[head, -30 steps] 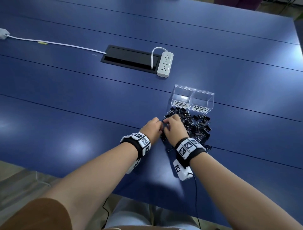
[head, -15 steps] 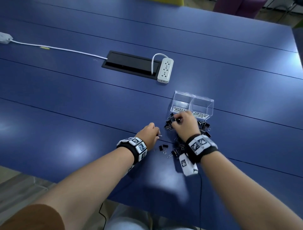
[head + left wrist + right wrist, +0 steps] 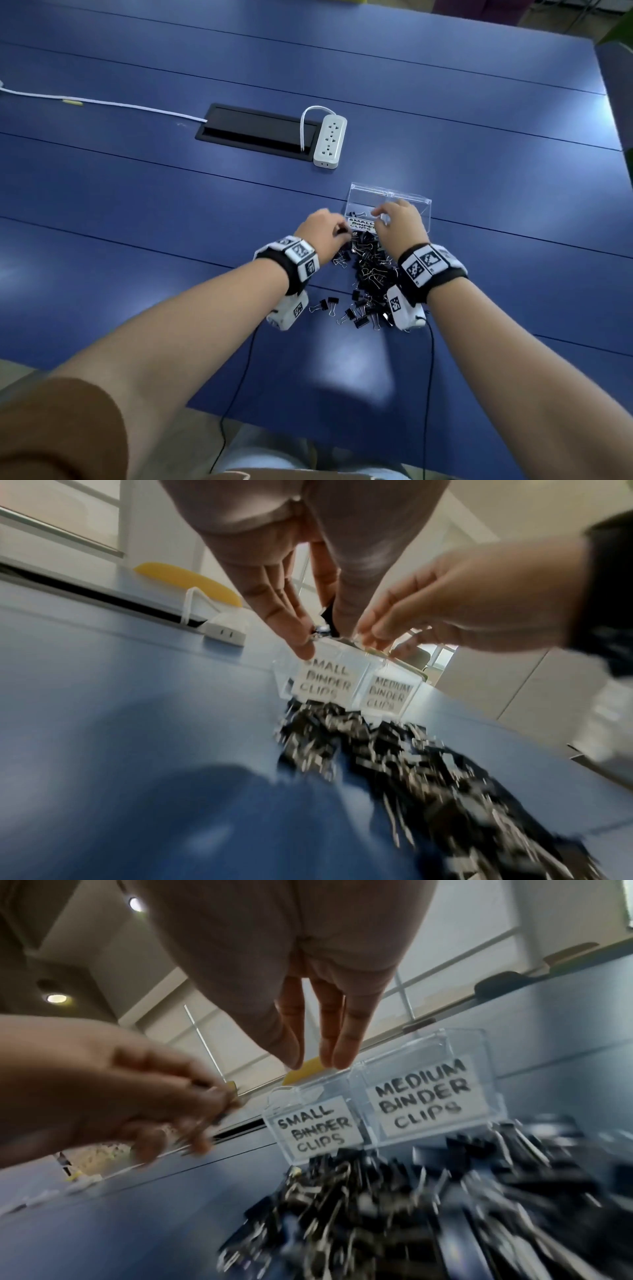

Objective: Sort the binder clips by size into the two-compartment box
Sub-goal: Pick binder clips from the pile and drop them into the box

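Observation:
A clear two-compartment box (image 3: 407, 197) stands on the blue table, labelled "small binder clips" (image 3: 313, 1130) on the left and "medium binder clips" (image 3: 424, 1099) on the right. A pile of black binder clips (image 3: 371, 270) lies just in front of it. My right hand (image 3: 380, 214) hovers over the small compartment, fingers (image 3: 344, 1042) straight and holding nothing. My left hand (image 3: 337, 231) is at the pile's left edge beside the box and pinches a small binder clip (image 3: 323, 628) between thumb and fingertips. A dark clip (image 3: 358, 213) lies in the small compartment.
A white power strip (image 3: 330, 140) and a black cable hatch (image 3: 257, 132) lie farther back on the table, with a white cable (image 3: 102, 102) running left. A few loose clips (image 3: 342, 310) are scattered near the wrists. The table's front edge is close to my body.
My right hand rose from the pile to over the box's small compartment and its fingers straightened. My left hand moved forward to the box's left front corner, pinching a clip.

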Demonstrator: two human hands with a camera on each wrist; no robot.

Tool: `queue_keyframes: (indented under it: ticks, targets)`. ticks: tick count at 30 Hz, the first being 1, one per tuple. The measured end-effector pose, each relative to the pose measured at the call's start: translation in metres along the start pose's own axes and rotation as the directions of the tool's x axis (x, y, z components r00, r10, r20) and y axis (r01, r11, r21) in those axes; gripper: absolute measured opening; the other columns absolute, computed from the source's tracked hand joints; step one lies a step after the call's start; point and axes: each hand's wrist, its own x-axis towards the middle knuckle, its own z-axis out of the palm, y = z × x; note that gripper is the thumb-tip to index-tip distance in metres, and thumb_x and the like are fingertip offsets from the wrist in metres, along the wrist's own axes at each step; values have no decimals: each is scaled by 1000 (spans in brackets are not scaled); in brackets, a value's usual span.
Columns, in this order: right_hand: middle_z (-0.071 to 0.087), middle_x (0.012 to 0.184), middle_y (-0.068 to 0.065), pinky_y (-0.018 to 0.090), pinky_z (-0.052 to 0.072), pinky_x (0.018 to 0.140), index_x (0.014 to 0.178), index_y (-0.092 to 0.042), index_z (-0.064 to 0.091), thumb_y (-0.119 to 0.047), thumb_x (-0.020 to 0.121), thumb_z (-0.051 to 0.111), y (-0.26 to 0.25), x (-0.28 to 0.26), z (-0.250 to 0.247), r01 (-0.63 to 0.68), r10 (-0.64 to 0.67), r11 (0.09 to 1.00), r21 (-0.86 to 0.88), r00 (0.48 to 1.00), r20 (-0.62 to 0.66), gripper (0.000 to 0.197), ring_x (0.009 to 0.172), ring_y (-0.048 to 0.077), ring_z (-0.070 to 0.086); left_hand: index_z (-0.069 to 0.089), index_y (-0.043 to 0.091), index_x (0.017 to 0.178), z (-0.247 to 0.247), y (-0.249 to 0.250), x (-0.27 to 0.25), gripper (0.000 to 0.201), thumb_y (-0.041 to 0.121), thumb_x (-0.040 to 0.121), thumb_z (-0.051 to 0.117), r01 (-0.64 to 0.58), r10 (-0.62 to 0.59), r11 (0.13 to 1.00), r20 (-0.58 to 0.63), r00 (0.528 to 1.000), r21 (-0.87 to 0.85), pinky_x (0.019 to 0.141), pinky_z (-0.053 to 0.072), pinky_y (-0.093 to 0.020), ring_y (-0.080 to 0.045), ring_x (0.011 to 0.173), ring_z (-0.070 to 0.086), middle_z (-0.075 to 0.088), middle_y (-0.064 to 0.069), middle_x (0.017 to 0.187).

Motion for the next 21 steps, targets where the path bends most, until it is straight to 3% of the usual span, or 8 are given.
queue_keyframes:
  ticks: [2, 4, 8, 11, 15, 17, 19, 21]
  targets:
    - [59, 102, 8, 30, 42, 90, 96, -10, 65, -12, 89, 50, 7, -22, 6, 8, -8, 1000, 17, 1000, -29, 17, 103, 25, 53, 70, 17, 97, -4, 17, 23, 15, 27, 87, 64, -29, 29, 1000, -19, 999, -4, 85, 48, -30, -19, 84, 55, 50, -3, 93]
    - [62, 94, 4, 29, 46, 87, 90, -12, 67, -10, 87, 51, 11, -48, 18, 25, -26, 999, 31, 999, 24, 16, 92, 21, 55, 69, 15, 96, -4, 31, 44, 13, 23, 88, 63, -63, 63, 998, -8, 998, 17, 89, 50, -32, -23, 90, 60, 54, -8, 101]
    - [61, 100, 2, 30, 40, 94, 96, -16, 67, -13, 87, 53, 13, -91, 49, 183, -168, 983, -34, 951, 258, 17, 101, 21, 46, 66, 12, 100, 3, 43, 69, 13, 18, 92, 57, -89, 79, 986, 74, 994, 138, 88, 52, -37, -29, 94, 62, 54, -11, 113]
    - [57, 104, 3, 33, 40, 96, 104, -17, 63, -18, 87, 53, 12, -102, 67, 213, -176, 975, -70, 922, 345, 20, 104, 23, 42, 61, 12, 109, 9, 43, 70, 19, 16, 91, 57, -111, 96, 980, 97, 991, 162, 88, 51, -36, -29, 100, 60, 52, -11, 117]
    - [57, 104, 7, 36, 41, 96, 105, -14, 62, -19, 88, 52, 13, -100, 72, 236, -182, 964, -126, 924, 335, 20, 105, 27, 42, 58, 14, 113, 7, 35, 47, 27, 16, 87, 61, -132, 130, 987, 27, 991, 93, 97, 47, -40, -25, 114, 52, 52, -9, 120]
    - [58, 100, 12, 38, 40, 94, 102, -9, 64, -12, 88, 52, 14, -96, 68, 207, -172, 973, -105, 946, 275, 19, 103, 31, 44, 61, 14, 106, 7, 24, 23, 21, 13, 85, 60, -131, 131, 991, 20, 991, 36, 97, 47, -38, -23, 108, 55, 54, -8, 115]
    - [59, 94, 18, 40, 42, 91, 95, -4, 66, -3, 83, 54, 15, -90, 65, 182, -168, 981, -64, 970, 177, 17, 97, 36, 48, 63, 14, 101, 10, 7, -8, 16, 13, 85, 58, -110, 107, 994, 94, 990, 27, 92, 49, -37, -21, 96, 55, 55, -7, 108]
    - [59, 92, 19, 40, 41, 90, 93, -3, 65, 2, 79, 54, 14, -87, 65, 185, -175, 982, -46, 971, 161, 19, 94, 36, 48, 64, 15, 98, 18, -12, -41, 15, 15, 84, 58, -73, 62, 996, 179, 982, 55, 90, 50, -40, -23, 96, 57, 56, -7, 105]
